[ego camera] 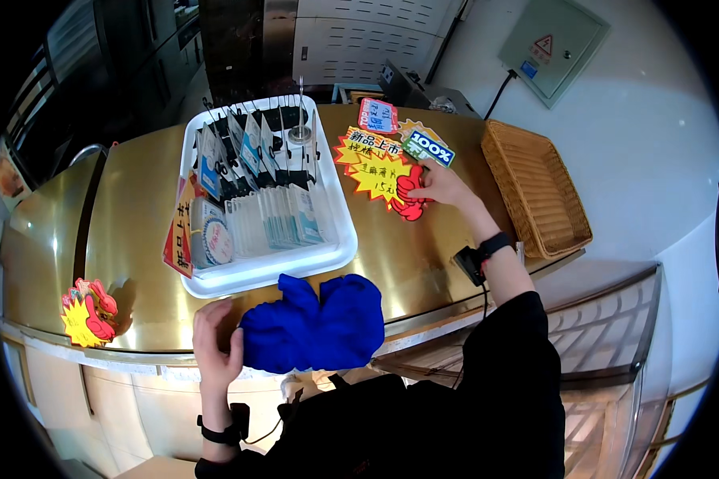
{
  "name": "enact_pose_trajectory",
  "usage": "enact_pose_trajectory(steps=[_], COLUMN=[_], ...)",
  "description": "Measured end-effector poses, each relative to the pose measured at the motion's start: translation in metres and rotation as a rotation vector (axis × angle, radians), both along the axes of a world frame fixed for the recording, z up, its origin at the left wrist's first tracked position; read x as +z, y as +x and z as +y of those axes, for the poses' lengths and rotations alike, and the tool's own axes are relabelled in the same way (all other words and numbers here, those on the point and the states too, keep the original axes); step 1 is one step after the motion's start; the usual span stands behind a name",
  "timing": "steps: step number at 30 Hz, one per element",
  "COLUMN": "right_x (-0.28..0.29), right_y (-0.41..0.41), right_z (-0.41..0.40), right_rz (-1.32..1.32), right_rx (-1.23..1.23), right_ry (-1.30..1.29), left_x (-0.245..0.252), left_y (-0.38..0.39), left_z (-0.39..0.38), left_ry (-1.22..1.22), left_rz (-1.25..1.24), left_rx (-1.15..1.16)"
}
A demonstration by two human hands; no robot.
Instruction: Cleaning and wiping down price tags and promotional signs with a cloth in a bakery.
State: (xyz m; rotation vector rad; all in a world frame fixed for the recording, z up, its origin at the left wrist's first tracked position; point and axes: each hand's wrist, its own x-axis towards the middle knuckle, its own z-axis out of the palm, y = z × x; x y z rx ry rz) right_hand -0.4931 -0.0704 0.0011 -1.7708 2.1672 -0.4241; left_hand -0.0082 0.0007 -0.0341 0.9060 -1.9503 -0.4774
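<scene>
My right hand (446, 187) reaches over the gold-coloured metal counter, its fingertips at the edge of a red thumbs-up-shaped paper sign (410, 206). Whether the fingers pinch it is not clear. That sign overlaps a yellow starburst price sign (374, 176), with another starburst sign (359, 142) behind. A green and blue sign (428, 148) lies just beyond my fingers, and a red and blue sign (378, 115) farther back. My left hand (214, 341) is at the counter's front edge, fingers curved and apart, beside a crumpled blue cloth (317, 326).
A white plastic tray (275, 276) holds clip stands and card holders. Red signs (180, 233) lean on its left side. An empty wicker basket (536, 185) stands at the right. More cut-out signs (88, 314) stand at the left front. A wall-mounted electrical box (554, 48) hangs behind.
</scene>
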Motion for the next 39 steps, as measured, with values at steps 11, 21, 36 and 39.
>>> enact_pose_trajectory(steps=[11, 21, 36, 39], right_x=[-0.031, 0.109, 0.053, 0.034], right_y=[-0.112, 0.037, 0.259, 0.257], right_z=[-0.039, 0.028, 0.11, 0.12], right_rz=[-0.053, -0.748, -0.823, -0.754], right_rx=[-0.224, 0.05, 0.13, -0.013], right_ry=[-0.31, -0.478, -0.477, -0.662], left_x=[-0.005, 0.004, 0.062, 0.048], left_y=[-0.009, -0.007, -0.034, 0.021], left_z=[-0.001, 0.002, -0.005, -0.017], left_ry=[-0.036, -0.036, 1.081, 0.974], left_rz=[0.038, -0.049, 1.236, 1.33], left_rx=[0.174, 0.116, -0.876, -0.708])
